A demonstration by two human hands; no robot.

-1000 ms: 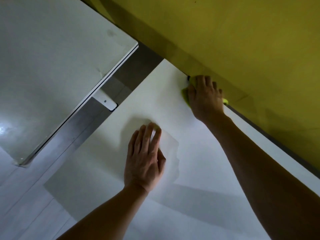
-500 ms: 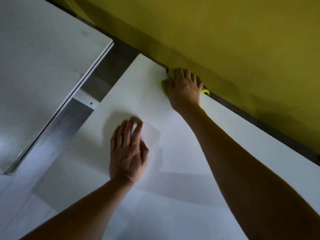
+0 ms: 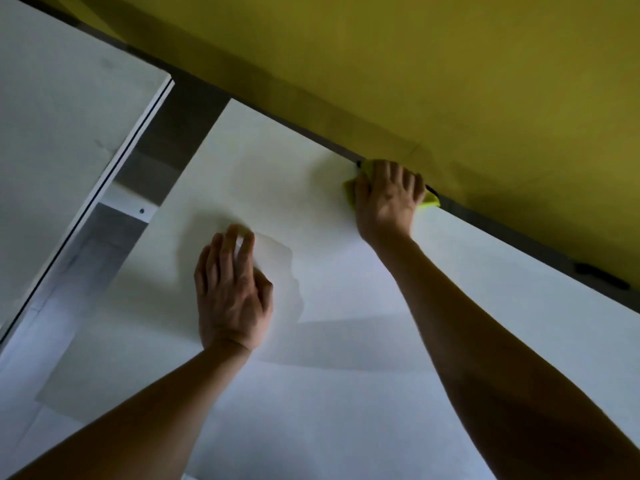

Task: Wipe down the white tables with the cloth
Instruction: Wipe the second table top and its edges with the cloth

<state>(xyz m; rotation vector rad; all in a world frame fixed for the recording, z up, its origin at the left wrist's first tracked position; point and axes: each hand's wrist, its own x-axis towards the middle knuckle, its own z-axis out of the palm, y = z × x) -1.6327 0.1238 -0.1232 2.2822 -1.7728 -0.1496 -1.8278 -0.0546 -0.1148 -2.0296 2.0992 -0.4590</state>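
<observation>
My right hand [image 3: 386, 199] grips a bunched yellow-green cloth [image 3: 349, 192] and presses it onto the far edge of the white table [image 3: 346, 403], right against the yellow wall. Only the cloth's corners show, one on each side of the hand. Palm down, my left hand [image 3: 232, 296] rests flat on the same tabletop, nearer to me and to the left, with straight fingers and nothing in it. A second white table [image 3: 62, 150] stands to the left, across a gap.
The yellow wall [image 3: 450, 81] runs diagonally along the table's far edge. A grey floor gap [image 3: 173, 133] separates the two tables, with a white bracket [image 3: 133, 206] in it. A small dark object [image 3: 601, 275] sits at the wall base to the right.
My right hand has slid the cloth to the right along the far edge, away from the table's far-left corner. My left hand has stayed flat in the same spot.
</observation>
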